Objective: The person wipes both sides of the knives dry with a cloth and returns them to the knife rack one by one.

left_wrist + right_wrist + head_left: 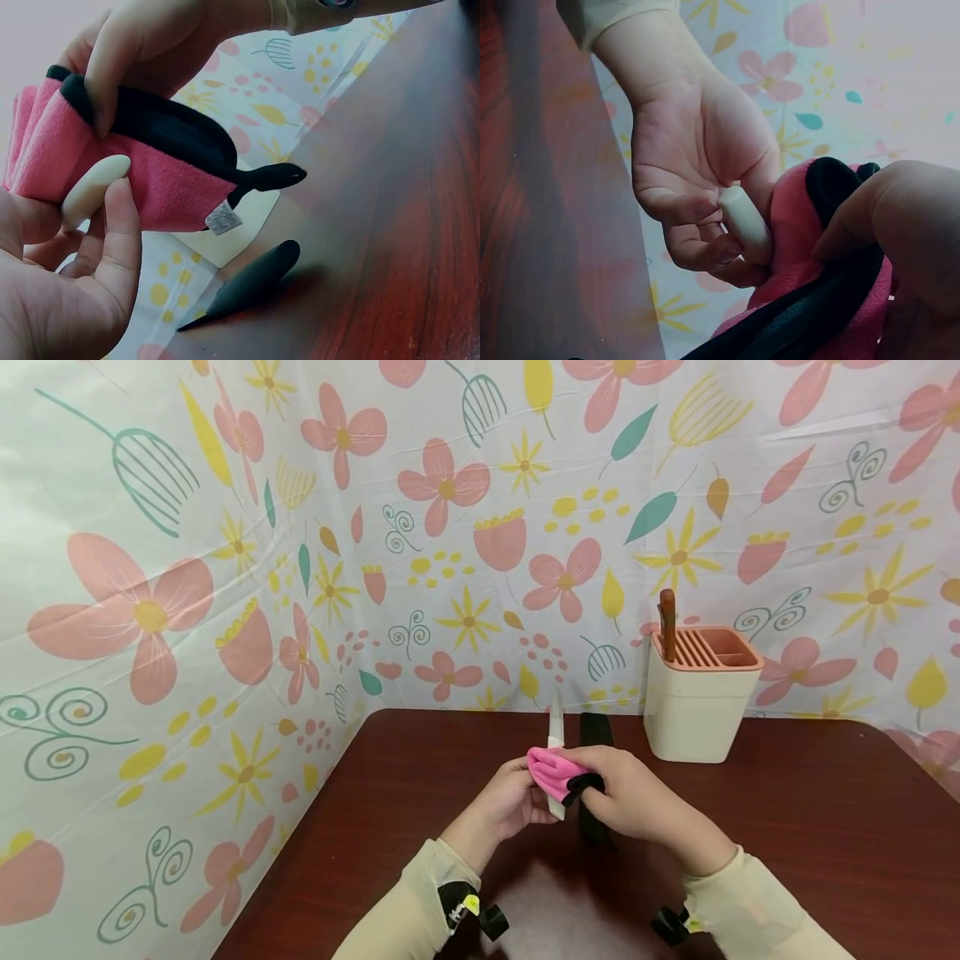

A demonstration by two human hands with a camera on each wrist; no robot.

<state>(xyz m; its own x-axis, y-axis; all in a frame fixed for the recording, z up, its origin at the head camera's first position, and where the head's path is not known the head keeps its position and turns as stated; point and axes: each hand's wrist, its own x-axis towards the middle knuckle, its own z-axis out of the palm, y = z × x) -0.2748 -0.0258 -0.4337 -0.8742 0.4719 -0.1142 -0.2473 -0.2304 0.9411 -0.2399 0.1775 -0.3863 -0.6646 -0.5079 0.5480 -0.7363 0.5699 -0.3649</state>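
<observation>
My left hand (506, 802) holds a knife by its pale handle (557, 810), the blade (556, 703) pointing away toward the back wall. In the left wrist view the handle's rounded end (96, 187) sits between the thumb and fingers. A pink cloth (553, 770) with black edging is folded over the knife near the top of the handle and hides part of it. My right hand (630, 789) grips this cloth by its black border, the thumb pressed on the edge. In the left wrist view a black loop (274, 177) and a small white tag (223, 218) hang from the cloth.
A long black object (596, 731) lies on the dark red-brown table (435, 752), just right of the knife. Behind and to the right stands a cream knife holder (697, 714) with a pink slotted top; a brown handle (668, 627) sticks up from it. Flower-patterned sheeting (465, 568) covers the walls.
</observation>
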